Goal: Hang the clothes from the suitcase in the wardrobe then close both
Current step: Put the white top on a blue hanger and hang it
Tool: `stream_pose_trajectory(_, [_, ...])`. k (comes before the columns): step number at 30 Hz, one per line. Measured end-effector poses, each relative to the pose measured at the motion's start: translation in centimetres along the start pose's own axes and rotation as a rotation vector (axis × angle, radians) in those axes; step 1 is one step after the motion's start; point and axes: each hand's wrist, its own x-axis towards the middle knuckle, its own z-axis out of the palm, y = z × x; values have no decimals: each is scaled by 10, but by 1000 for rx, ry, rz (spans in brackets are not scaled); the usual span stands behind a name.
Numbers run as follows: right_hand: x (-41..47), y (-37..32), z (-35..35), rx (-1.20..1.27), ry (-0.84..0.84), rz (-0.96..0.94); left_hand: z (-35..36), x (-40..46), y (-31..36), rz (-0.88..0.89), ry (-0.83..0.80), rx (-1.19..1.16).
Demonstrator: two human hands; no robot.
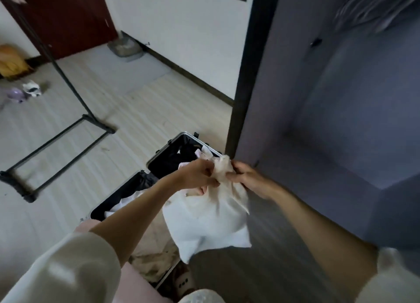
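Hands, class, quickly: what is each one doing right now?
Left hand: closed, gripping the bunched top of the white garment.
Right hand: closed, pinching the same bunched top from the other side.

Both grips (200, 174) (246, 180) clenched, arms outstretched

Dim, flat indoor light; soft shadows; motion blur throughout; wide-angle bending at edges.

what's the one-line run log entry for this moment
stage: lifting garment | left hand: grips white garment | right hand: grips same | suitcase: open, clothes inside | wardrobe: not hung yet
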Motion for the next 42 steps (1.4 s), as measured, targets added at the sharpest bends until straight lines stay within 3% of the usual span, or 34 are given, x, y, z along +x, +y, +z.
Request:
stream_pose_trajectory(10, [-143, -2, -145, -36, 456, -239, 104, 29, 178, 177, -46, -163])
stream_pose_trajectory(15, [-195, -35, -200, 4, 660, -380, 125, 42, 257, 378, -79, -187])
stream_pose_trajectory(18, [-218, -61, -227, 77, 783, -482, 129, 50, 293, 472, -145, -55])
stream_pose_trajectory(21, [-238, -90, -248, 201, 902, -575, 130, 62, 314, 445, -236, 86])
stream_pose_trajectory(26, [-268, -140, -277, 567, 955, -802, 120, 79, 336, 492, -286, 233])
stream_pose_trajectory(28, [-274, -147, -283, 587, 1061, -827, 112, 83, 343, 492, -202, 260])
stream_pose_trajectory(30, [-276, -141, -287, 437, 1231, -785, 105, 87, 347, 541, -88, 358])
stream_pose_trajectory(35, [-276, -112, -294, 57, 1477, -521, 77, 88, 350, 630, 220, 722])
stream_pose_trajectory(38, [-272, -100, -292, -45, 1528, -372, 68, 87, 352, 632, 341, 837])
stream_pose_trajectory(42, [-264, -96, -291, 25, 1585, -362, 60, 84, 358, 625, 487, 919])
